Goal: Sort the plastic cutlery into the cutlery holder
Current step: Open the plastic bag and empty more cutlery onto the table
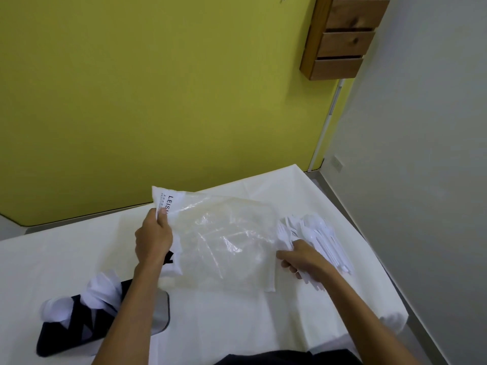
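We are recording the sorting as barely begun. The left hand (152, 238) is pinching the far left corner of a clear plastic bag (224, 246), which is lying slack on the white-covered table (237, 325) and looking empty. The right hand (303, 259) is curling its fingers round a bundle of white plastic cutlery (319, 233) (forks and spoons mixed together) at the right of the bag, low over the table.

The wooden cutlery holder (342, 40) is hanging on the wall, far right and well apart from the bundle. We are seeing nothing standing in its three pockets, though their insides are hidden from us.

A dark object (68, 335) at near left is carrying white pieces; we cannot tell what they are. We are judging all separating and loading as yet to do.
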